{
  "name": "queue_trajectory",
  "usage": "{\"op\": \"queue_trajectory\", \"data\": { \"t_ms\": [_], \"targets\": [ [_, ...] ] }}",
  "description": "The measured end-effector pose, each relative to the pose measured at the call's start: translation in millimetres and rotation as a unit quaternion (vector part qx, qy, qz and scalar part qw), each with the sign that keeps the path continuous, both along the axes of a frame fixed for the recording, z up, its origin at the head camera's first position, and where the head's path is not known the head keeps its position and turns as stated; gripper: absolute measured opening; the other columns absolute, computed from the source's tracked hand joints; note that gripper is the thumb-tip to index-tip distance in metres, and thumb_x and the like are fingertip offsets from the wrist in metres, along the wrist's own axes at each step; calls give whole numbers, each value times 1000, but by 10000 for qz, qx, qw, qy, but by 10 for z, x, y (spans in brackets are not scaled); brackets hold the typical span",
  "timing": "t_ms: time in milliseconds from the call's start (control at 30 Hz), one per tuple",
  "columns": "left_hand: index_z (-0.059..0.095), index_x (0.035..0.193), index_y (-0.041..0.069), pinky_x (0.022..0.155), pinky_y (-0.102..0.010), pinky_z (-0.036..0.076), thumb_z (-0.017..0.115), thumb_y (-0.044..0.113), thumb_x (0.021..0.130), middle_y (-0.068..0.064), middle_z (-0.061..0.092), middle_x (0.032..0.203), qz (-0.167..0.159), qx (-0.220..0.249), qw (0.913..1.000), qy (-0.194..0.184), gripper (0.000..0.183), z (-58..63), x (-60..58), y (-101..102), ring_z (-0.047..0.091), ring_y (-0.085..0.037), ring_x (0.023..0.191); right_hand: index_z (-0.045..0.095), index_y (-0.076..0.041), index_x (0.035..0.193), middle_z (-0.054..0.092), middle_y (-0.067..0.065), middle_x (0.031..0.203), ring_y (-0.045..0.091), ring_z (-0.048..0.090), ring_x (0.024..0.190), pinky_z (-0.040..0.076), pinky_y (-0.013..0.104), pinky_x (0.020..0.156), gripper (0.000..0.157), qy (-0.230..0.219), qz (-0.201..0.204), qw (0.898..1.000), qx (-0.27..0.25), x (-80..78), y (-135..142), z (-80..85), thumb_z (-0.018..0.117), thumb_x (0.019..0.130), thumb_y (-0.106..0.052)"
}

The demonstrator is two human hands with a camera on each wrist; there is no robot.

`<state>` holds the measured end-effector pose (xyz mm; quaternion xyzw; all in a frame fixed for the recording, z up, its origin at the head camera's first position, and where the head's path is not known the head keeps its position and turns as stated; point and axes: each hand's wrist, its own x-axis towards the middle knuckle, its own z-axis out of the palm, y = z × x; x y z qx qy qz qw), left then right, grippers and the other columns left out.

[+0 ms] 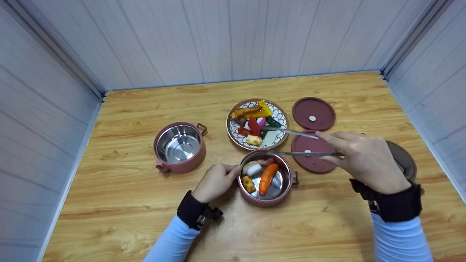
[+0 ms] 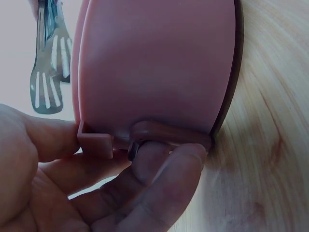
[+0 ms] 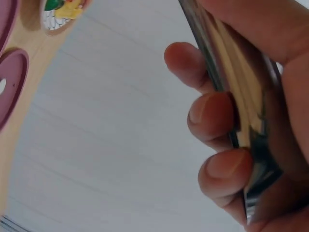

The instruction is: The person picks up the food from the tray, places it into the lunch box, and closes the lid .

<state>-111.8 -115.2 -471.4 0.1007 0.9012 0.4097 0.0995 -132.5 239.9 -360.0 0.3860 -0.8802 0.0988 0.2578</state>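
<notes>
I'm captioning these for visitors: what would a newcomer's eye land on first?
Probably the orange sausage-like piece inside the pink pot that the left hand holds. Beyond it, the patterned plate of colorful food pieces likely draws notice next, with the metal tongs in the right hand spread over both.

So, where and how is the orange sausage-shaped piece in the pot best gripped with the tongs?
Probably at mid-length, across its narrow width, with the tongs coming down from above. The orange sausage-shaped piece is long and rounded, its near end pointing roughly toward the person, and the wall of the pink pot surrounds it, leaving the top as the open way in.
</notes>
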Motion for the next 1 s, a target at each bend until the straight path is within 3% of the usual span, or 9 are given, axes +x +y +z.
{"op": "queue_trajectory", "data": {
  "t_ms": [100, 233, 333, 567, 633, 767, 900, 1000],
  "targets": [
    [76, 114, 14, 58, -30, 35, 54, 31, 103, 4, 45, 63, -35, 35, 10000, -11, 30, -8, -3, 3, 45, -12, 61, 70, -13, 126, 73, 10, 89, 22, 61, 53, 40, 35, 37, 55, -70, -381, 9989, -267, -64, 44, -94, 75, 82, -46],
    [75, 116, 12, 62, -30, 38, 55, 32, 103, 2, 61, 78, -83, 121, 9999, -77, 32, -27, -7, 14, 51, -12, 68, 68, -10, 127, 68, 8, 75, 11, 41, 43, 29, 28, 37, 60, -389, -1062, 9922, -534, -169, 106, -257, 85, 75, -33],
    [74, 117, 12, 61, -29, 38, 56, 33, 102, 1, 64, 83, -77, 155, 9997, -175, 32, -26, -10, 13, 51, -13, 68, 69, -8, 126, 63, 4, 68, 8, 28, 43, 23, 28, 39, 58, -705, -1509, 9832, -751, -260, 134, -378, 86, 76, -32],
    [75, 117, 13, 60, -30, 37, 55, 32, 103, 0, 65, 86, -96, 246, 9995, -158, 31, -13, -23, -32, 49, -13, 65, 70, -5, 123, 50, 3, 54, 13, 34, 45, 28, 34, 42, 58, -1389, -1978, 9620, -1268, -435, 79, -575, 85, 77, -37],
    [75, 116, 13, 64, -30, 40, 55, 32, 103, 1, 67, 90, -106, 251, 9996, -117, 31, -15, -19, -39, 52, -12, 70, 70, -7, 123, 41, 1, 51, 15, 34, 45, 28, 34, 41, 56, -1489, -2029, 9601, -1216, -456, 29, -619, 84, 79, -39],
    [77, 113, 13, 73, -32, 46, 55, 30, 103, 3, 69, 97, -126, 231, 9996, 32, 29, -26, -11, -44, 56, -12, 81, 71, -9, 123, 40, -3, 51, 12, 33, 43, 27, 31, 39, 52, -1802, -1814, 9597, -1170, -478, -98, -716, 83, 80, -36],
    [76, 115, 13, 75, -33, 46, 55, 30, 102, 3, 69, 99, -109, 256, 9996, -16, 30, -24, -12, -36, 57, -13, 83, 72, -8, 121, 41, -5, 50, 11, 36, 44, 28, 31, 40, 51, -2011, -1570, 9601, -1146, -475, -240, -789, 85, 79, -33],
    [75, 116, 13, 72, -32, 44, 55, 31, 103, 4, 68, 97, -97, 280, 9995, -82, 30, -16, -16, -31, 57, -13, 82, 72, -7, 120, 49, -3, 53, 13, 40, 47, 30, 33, 42, 51, -2065, -1563, 9595, -1113, -464, -339, -819, 85, 78, -34]
  ]
}}
